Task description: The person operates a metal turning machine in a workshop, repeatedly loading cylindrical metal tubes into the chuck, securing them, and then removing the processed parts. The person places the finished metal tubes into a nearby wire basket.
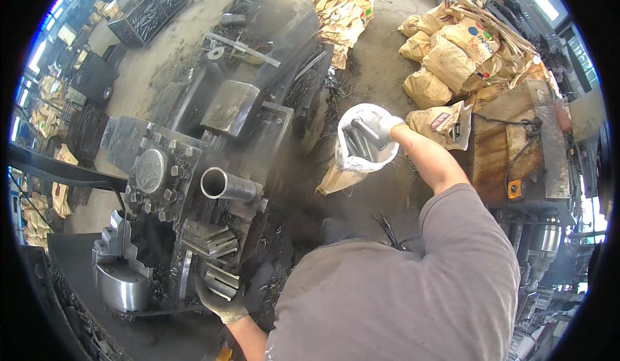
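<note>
At the lower left, my left hand [225, 305], in a soiled pale glove, has its fingers around a grooved metal half-sleeve [221, 281] beside the machine. Another pair of curved metal pieces [216, 243] rests just above it on the machine's edge. My right arm stretches forward, and my right hand [389, 126], gloved in white, is at the mouth of an open paper sack [349, 163] with a white lining. Inside lie shiny, long metal pieces [365, 135]. One of them runs up to my right glove, which seems closed on its end; the fingertips are partly hidden.
A large dark machine with a bolted plate [153, 172] and an upright steel tube [226, 185] stands at left. Filled paper sacks [452, 61] are piled at far right, near a stained metal bench [504, 144]. A wire crate [152, 9] sits at far left.
</note>
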Tool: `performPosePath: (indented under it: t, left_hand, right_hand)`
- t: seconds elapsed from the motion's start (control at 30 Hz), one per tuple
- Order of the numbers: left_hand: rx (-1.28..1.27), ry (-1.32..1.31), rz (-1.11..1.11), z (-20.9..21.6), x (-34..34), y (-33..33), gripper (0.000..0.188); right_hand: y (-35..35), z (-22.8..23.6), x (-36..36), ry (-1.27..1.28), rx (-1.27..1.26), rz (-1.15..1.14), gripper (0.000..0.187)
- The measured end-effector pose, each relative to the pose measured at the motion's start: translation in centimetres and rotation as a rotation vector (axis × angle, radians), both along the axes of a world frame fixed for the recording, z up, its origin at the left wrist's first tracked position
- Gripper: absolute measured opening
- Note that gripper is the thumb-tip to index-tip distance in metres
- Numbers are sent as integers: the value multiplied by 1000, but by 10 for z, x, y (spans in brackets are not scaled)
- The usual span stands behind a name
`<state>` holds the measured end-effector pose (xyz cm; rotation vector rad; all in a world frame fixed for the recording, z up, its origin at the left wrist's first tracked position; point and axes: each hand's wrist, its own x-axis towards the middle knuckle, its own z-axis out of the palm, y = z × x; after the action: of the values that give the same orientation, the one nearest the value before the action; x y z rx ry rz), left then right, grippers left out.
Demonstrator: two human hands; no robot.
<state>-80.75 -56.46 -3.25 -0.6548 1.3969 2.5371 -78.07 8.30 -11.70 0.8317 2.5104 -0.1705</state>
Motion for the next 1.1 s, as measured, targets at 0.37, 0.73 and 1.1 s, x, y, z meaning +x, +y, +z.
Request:
performPosePath:
  t: [0.37, 0.73, 1.1]
  left_hand:
    - [373, -98, -150, 53, 16, 26, 53]
    - [270, 99, 141, 12, -1, -53, 42]
    - [165, 291, 378, 15, -51, -13, 71]
  right_hand:
    - [-326, 171, -148, 430, -774, 661, 57]
    - [-457, 37, -113, 551, -15, 1487, 44]
    - [-520, 161, -151, 242, -996, 906, 73]
